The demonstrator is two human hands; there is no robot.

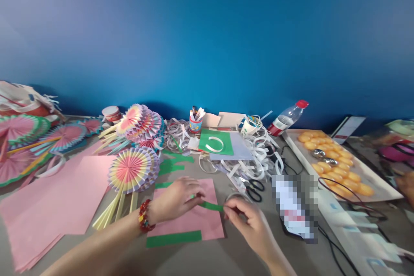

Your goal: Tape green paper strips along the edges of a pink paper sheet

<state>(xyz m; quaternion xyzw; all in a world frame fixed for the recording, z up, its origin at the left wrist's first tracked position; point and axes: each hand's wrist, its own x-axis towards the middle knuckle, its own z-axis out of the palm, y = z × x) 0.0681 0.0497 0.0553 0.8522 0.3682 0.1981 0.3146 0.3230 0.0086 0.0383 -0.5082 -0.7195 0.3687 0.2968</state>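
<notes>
Between my two hands stretches a narrow green paper strip (211,206), held above a pink sheet (207,226). My left hand (177,200), with a red bead bracelet (146,215) at the wrist, pinches the strip's left end. The right end is pinched by my right hand (244,220), over the sheet's right edge. Another green strip (174,239) lies along the sheet's near edge. More green paper pieces (173,164) lie just beyond the sheet. Black-handled scissors (255,189) rest beyond my right hand, their blades partly hidden among paper scraps.
Pleated paper fans (134,168) and large pink sheets (61,198) occupy the left. White paper strips (255,155) heap at the back near a pen cup (196,123) and a bottle (287,116). Rightward are a phone (294,211), cables and a tray (384,192) of orange rounded pieces.
</notes>
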